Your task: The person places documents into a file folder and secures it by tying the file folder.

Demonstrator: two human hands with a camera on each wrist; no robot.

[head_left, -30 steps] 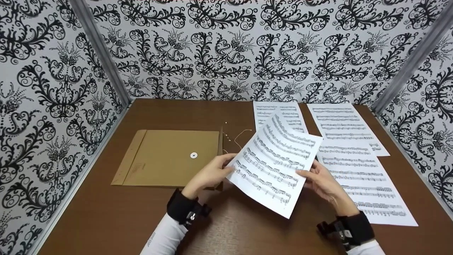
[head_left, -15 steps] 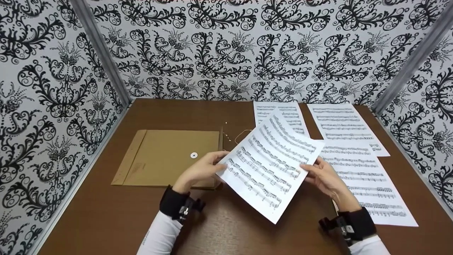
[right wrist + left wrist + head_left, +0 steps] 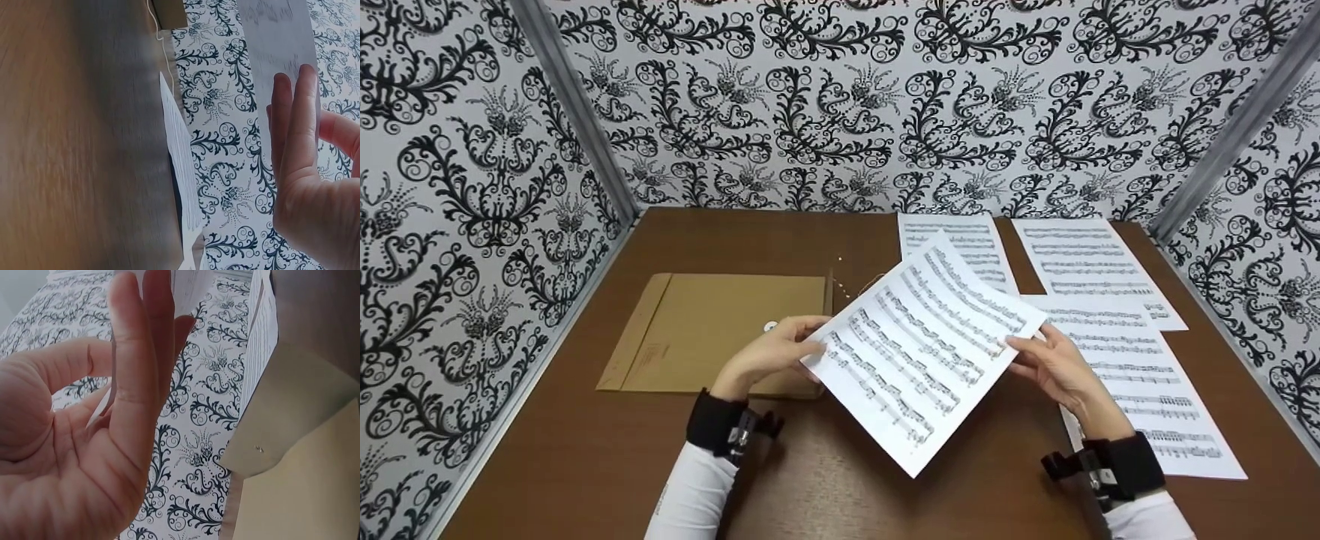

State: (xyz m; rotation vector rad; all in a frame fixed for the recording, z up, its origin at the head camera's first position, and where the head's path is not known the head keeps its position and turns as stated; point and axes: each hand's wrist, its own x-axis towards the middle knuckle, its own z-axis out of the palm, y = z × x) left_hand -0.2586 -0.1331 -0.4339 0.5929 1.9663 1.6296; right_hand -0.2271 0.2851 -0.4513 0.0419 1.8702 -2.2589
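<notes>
Both hands, left hand (image 3: 769, 352) and right hand (image 3: 1054, 367), pinched a sheet-music page (image 3: 919, 352) by opposite edges, keeping it taut above the tabletop (image 3: 585, 450) right of the kraft envelope (image 3: 712, 330).

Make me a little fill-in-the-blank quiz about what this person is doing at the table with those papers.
1. Both hands hold one sheet of music up off the ____.
2. The left hand is in front of a brown ____.
3. The number of music sheets lying flat on the table is ____.
4. The right hand holds the sheet's ____ edge.

Missing words: table; envelope; three; right
</notes>
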